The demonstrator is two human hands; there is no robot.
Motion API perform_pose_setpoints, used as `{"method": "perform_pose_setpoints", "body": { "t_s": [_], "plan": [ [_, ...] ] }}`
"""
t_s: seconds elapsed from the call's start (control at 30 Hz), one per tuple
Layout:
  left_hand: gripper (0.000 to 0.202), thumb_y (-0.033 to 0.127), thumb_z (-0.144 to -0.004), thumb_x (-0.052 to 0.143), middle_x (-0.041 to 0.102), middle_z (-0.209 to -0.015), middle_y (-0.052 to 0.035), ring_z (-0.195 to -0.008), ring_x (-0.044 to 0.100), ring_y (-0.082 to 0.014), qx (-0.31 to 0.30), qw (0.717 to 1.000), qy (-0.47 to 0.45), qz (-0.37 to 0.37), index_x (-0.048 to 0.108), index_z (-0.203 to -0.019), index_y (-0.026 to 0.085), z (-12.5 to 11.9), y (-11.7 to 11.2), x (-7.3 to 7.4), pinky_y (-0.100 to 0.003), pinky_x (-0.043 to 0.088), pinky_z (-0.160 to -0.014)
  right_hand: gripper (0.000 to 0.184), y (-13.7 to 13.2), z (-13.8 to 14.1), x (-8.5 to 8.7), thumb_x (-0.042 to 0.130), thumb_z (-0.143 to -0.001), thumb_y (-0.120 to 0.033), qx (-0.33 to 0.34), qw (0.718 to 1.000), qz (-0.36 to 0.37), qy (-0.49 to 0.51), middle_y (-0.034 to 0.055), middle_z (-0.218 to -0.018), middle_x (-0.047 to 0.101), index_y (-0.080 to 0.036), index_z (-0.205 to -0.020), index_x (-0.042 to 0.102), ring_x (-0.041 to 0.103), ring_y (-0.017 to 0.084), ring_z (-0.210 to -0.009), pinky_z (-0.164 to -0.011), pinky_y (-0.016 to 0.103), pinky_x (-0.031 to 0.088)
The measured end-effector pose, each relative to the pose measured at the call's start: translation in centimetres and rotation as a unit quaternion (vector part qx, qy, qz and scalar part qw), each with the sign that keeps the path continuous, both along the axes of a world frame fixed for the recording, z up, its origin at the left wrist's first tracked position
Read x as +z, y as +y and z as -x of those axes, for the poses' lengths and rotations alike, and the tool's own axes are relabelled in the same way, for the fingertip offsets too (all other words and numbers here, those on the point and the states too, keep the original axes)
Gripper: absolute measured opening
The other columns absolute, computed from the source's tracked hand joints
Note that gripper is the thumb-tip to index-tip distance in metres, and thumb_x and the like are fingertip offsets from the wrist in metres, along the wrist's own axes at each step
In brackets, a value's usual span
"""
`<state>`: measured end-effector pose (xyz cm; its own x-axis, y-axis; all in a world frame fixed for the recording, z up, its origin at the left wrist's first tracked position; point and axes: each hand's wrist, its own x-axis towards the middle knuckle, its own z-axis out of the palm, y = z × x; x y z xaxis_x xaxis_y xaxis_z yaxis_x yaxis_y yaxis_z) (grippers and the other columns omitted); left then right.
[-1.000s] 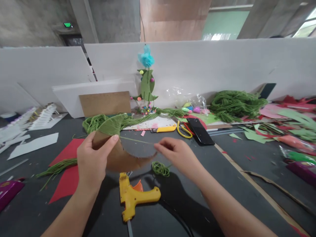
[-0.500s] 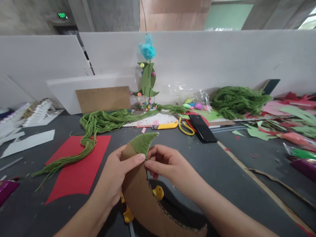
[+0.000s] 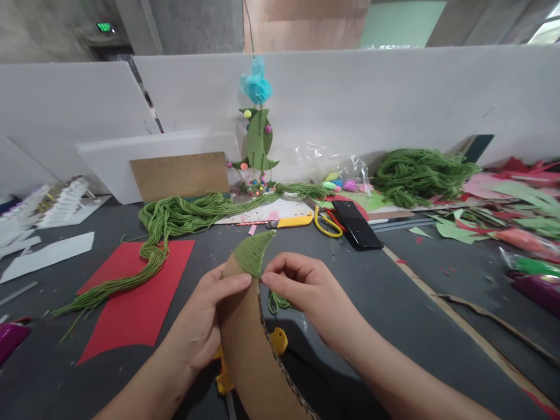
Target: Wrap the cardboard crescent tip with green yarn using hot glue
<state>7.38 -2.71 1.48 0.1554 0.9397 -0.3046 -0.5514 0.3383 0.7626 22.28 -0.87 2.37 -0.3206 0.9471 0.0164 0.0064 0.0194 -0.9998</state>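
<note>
A curved brown cardboard crescent (image 3: 249,338) stands tilted in front of me, its upper tip wrapped in green yarn (image 3: 254,254). My left hand (image 3: 205,315) is closed around its left side, thumb flat on the front just under the wrapping. At the inner edge, the fingertips of my right hand (image 3: 301,286) pinch the green yarn where the wrapping ends. A small loose bundle of green yarn (image 3: 277,301) hangs below those fingers. Behind the crescent, a yellow tool (image 3: 279,340) shows only in part.
Long green yarn (image 3: 188,210) trails over a red sheet (image 3: 144,315) at left. Toward the back lie a yellow cutter (image 3: 295,221), scissors (image 3: 328,224) and a black phone (image 3: 356,224). A green crescent decoration (image 3: 259,140) stands by the white board. Paper scraps (image 3: 472,227) lie at right.
The crescent has turned a little more upright and its lower tip has left the view. My right hand has shifted slightly, and the loose yarn bundle now shows beneath it.
</note>
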Motion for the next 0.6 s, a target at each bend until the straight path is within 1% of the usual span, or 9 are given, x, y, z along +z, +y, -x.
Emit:
{"method": "perform_pose_setpoints", "body": {
  "t_s": [0.1, 0.2, 0.27, 0.33, 0.4, 0.47, 0.53, 0.6],
  "plan": [
    [0.01, 0.015, -0.063, 0.07, 0.066, -0.06, 0.0006, -0.054, 0.061, -0.0111, -0.004, 1.0, -0.019, 0.0, 0.069, -0.073, 0.016, -0.02, -0.04, -0.01, -0.018, 0.049, -0.052, 0.013, -0.12, 0.14, 0.03, 0.063, -0.073, -0.026, 0.008, 0.999, 0.038, 0.034, -0.0075, -0.051, 0.038, -0.016, -0.066, 0.058, 0.025, 0.005, -0.044, -0.042, 0.02, 0.019],
    [0.01, 0.015, -0.063, 0.07, 0.062, -0.055, 0.002, -0.05, 0.058, -0.0097, -0.016, 0.999, -0.032, 0.001, 0.068, -0.073, 0.015, 0.03, -0.04, -0.16, -0.018, 0.048, -0.049, 0.016, -0.25, 0.39, 0.01, 0.066, -0.071, -0.027, 0.024, 0.99, 0.098, 0.103, -0.0092, -0.048, 0.035, -0.016, -0.066, 0.056, 0.021, 0.003, -0.042, -0.039, 0.019, 0.014],
    [0.012, 0.016, -0.064, 0.07, 0.059, -0.054, 0.003, -0.047, 0.055, -0.0081, -0.031, 0.999, -0.038, 0.004, 0.067, -0.075, 0.015, 0.07, 0.0, -0.32, -0.017, 0.046, -0.047, 0.019, -0.33, 0.56, -0.02, 0.068, -0.07, -0.029, 0.038, 0.979, 0.138, 0.143, -0.0098, -0.048, 0.035, -0.016, -0.066, 0.054, 0.021, 0.003, -0.041, -0.039, 0.018, 0.012],
    [0.012, 0.018, -0.067, 0.07, 0.058, -0.056, 0.0027, -0.045, 0.052, -0.0063, -0.053, 0.998, -0.034, 0.004, 0.065, -0.078, 0.015, 0.09, 0.06, -0.49, -0.015, 0.043, -0.045, 0.021, -0.39, 0.66, -0.04, 0.069, -0.07, -0.029, 0.048, 0.972, 0.162, 0.166, -0.0094, -0.048, 0.039, -0.017, -0.066, 0.052, 0.023, 0.002, -0.04, -0.038, 0.017, 0.012],
    [0.012, 0.021, -0.07, 0.069, 0.059, -0.059, 0.001, -0.048, 0.052, -0.0058, -0.072, 0.997, -0.02, 0.007, 0.063, -0.078, 0.014, 0.07, 0.1, -0.61, -0.015, 0.042, -0.046, 0.021, -0.44, 0.69, -0.04, 0.069, -0.07, -0.029, 0.053, 0.969, 0.165, 0.174, -0.0075, -0.05, 0.047, -0.017, -0.068, 0.052, 0.027, 0.002, -0.039, -0.038, 0.017, 0.013],
    [0.015, 0.023, -0.072, 0.069, 0.06, -0.063, 0.0006, -0.051, 0.053, -0.0063, -0.071, 0.997, 0.0, 0.012, 0.059, -0.081, 0.015, -0.05, 0.07, -0.67, -0.015, 0.042, -0.048, 0.019, -0.47, 0.7, -0.08, 0.068, -0.071, -0.029, 0.044, 0.974, 0.147, 0.169, -0.0049, -0.054, 0.054, -0.017, -0.069, 0.053, 0.033, 0.003, -0.041, -0.039, 0.017, 0.016],
    [0.019, 0.026, -0.074, 0.068, 0.06, -0.068, 0.0019, -0.057, 0.055, -0.007, -0.047, 0.998, 0.028, 0.004, 0.056, -0.085, 0.018, -0.22, -0.02, -0.74, -0.016, 0.043, -0.053, 0.017, -0.46, 0.75, -0.19, 0.066, -0.072, -0.028, 0.015, 0.98, 0.122, 0.155, -0.0036, -0.058, 0.057, -0.017, -0.069, 0.054, 0.038, 0.004, -0.044, -0.041, 0.016, 0.021],
    [0.02, 0.032, -0.076, 0.067, 0.059, -0.072, 0.0033, -0.061, 0.055, -0.0069, -0.025, 0.998, 0.062, -0.02, 0.053, -0.086, 0.021, -0.36, -0.08, -0.9, -0.016, 0.044, -0.057, 0.016, -0.43, 0.84, -0.34, 0.066, -0.072, -0.028, -0.013, 0.986, 0.099, 0.136, -0.0038, -0.059, 0.057, -0.017, -0.068, 0.055, 0.038, 0.004, -0.045, -0.041, 0.016, 0.023]
  ]
}}
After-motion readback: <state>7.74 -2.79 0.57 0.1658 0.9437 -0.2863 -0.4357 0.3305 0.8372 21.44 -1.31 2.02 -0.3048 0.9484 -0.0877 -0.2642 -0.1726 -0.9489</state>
